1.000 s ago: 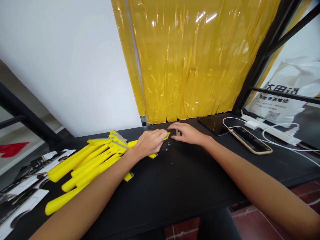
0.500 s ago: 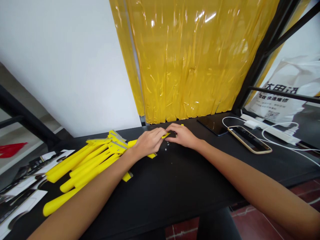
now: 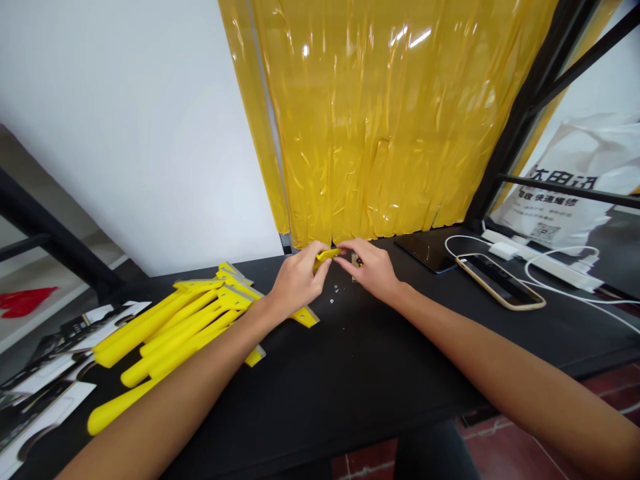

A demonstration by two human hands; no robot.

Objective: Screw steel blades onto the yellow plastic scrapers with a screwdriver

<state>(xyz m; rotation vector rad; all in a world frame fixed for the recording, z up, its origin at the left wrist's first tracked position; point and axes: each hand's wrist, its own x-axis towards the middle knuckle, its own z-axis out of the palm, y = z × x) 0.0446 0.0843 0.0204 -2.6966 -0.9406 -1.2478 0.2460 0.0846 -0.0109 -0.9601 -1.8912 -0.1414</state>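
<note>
My left hand [image 3: 295, 279] is closed round a yellow scraper part [image 3: 327, 255], holding it just above the table. The fingertips of my right hand [image 3: 374, 268] pinch at the part's right end, with the thumb below. Several small metal screws or nuts [image 3: 336, 290] lie on the black table [image 3: 380, 373] under the hands. A yellow scraper head [image 3: 306, 317] shows beside my left wrist, the rest of it hidden by the arm. Left of it lies a pile of yellow scrapers [image 3: 200, 313] with grey edges, partly covered by my forearm.
Flat black-and-white cardboard pieces [image 3: 55, 393] lie at the far left. On the right are a dark tablet [image 3: 425, 252], a phone in a tan case [image 3: 500, 281], white cables and a power strip [image 3: 565, 267]. Yellow plastic strips [image 3: 390, 147] hang behind the table.
Both hands have risen slightly and shifted away from me. The yellow part is turned, with more of it showing between the hands. The scraper pile is unmoved.
</note>
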